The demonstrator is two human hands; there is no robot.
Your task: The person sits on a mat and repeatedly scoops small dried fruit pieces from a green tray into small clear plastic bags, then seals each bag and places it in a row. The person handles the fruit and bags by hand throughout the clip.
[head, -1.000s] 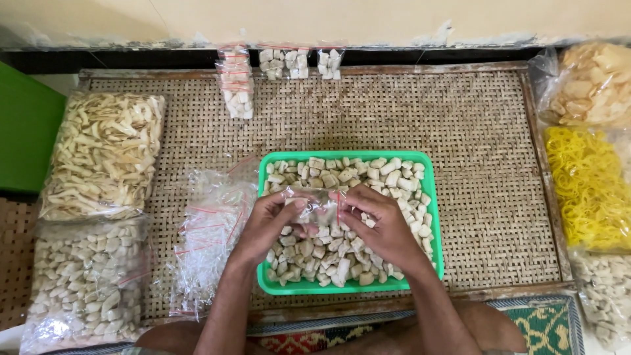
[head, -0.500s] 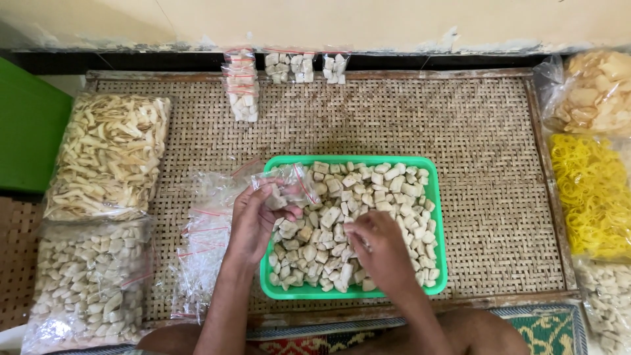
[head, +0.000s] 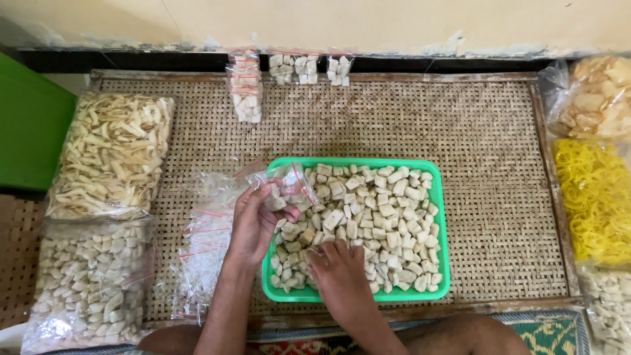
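The left hand holds a small clear bag with a red strip at its mouth, fingers curled around it and pinching it at the upper left corner of the green tray; a few pale pieces already show inside the bag. The right hand lies palm down in the tray's near left part, fingers bent into the heap of pale cracker pieces (whether it has closed on any cannot be told from above). The tray sits on a woven rattan table, toward its near edge. Just left of the tray, touching the left wrist, lies a loose pile of empty clear bags. Farther left are two big plastic sacks, one of long pale strips and below it one of chunky pale pieces. At the far edge of the table stand several small filled bags. On the right side lie a sack of yellow curly crackers and, above it, one of pale round crackers.
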